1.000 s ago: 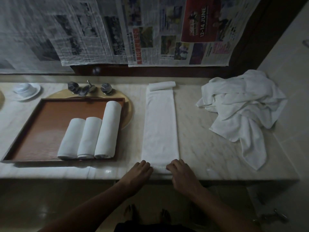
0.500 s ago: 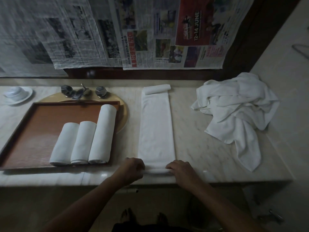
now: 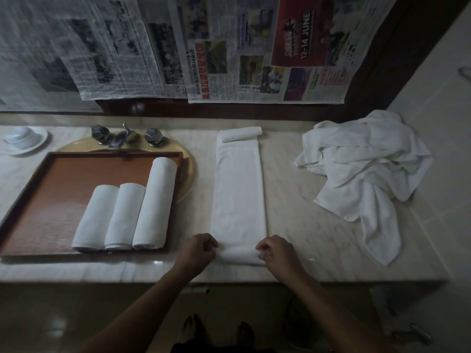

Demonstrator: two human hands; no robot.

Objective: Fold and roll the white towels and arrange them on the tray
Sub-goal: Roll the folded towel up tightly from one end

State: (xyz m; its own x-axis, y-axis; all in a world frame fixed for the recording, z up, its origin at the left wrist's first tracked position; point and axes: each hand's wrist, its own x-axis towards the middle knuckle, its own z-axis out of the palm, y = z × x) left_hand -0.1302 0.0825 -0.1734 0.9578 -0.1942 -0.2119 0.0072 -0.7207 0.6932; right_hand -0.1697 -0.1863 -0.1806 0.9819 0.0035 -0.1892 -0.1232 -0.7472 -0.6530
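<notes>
Rolling begins at the near end of a long, narrow, folded white cloth towel (image 3: 238, 194), which lies flat on the pale marble counter (image 3: 293, 200) and runs straight away from you. Your left hand (image 3: 197, 252) and right hand (image 3: 276, 253) sit at the two sides of that near end. The fingers of each hand are curled round a low first turn of cloth and pinch its edge, and the roll shows between the hands. At the far end of the strip lies a small white cloth roll (image 3: 240, 133), set crosswise; you cannot tell whether it belongs to this towel or is a separate one. To your left, a brown rectangular tray with a raised rim (image 3: 58, 189) rests partly over a round yellow basin (image 3: 190, 169). It carries three rolled white towels (image 3: 125, 215) side by side and touching, the right one longer than the others. To your right, well apart from the strip, sits a heap of loose white towels (image 3: 362, 169). The risks from here look like these: uneven pressure between your hands would steer the roll crooked and leave stepped ends, and a slack first turn would give a soft core that sags. The start also sits close to the counter's front edge, so a pull toward you could drag cloth over it.
</notes>
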